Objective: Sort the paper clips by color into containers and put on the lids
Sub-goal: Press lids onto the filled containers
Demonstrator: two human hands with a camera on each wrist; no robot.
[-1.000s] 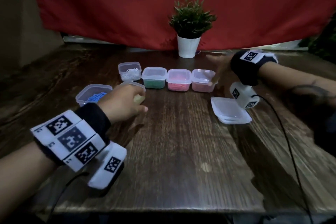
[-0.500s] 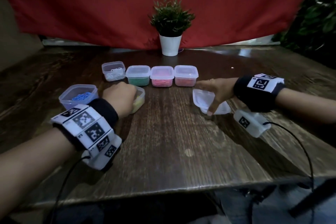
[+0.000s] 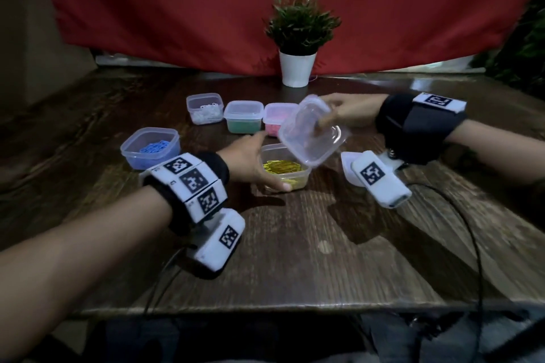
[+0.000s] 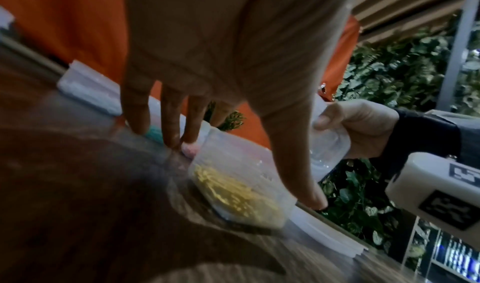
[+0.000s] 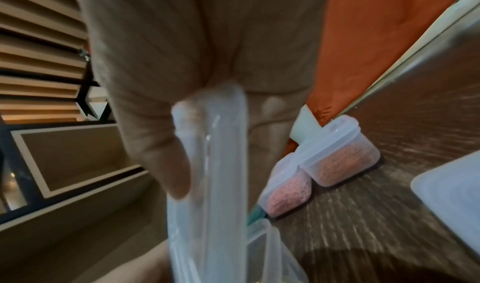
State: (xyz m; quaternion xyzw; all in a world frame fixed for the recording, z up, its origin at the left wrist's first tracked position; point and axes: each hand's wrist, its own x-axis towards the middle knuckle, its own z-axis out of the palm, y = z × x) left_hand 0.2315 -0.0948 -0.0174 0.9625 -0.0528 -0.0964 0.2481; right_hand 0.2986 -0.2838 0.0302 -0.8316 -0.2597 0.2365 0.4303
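Left hand [image 3: 250, 160] cups the yellow tub [image 3: 285, 168], thumb and fingers round its walls; right hand [image 3: 346, 110] pinches a lid [image 3: 309, 134] (tilted) just above the tub.

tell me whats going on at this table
A person is sorting paper clips by color into small plastic tubs. The left hand steadies the open tub of yellow clips while the right hand holds a clear lid tilted just above it, not yet seated. The green tub and the pink tub behind it have lids on; the blue tub and the white-clip tub are open.
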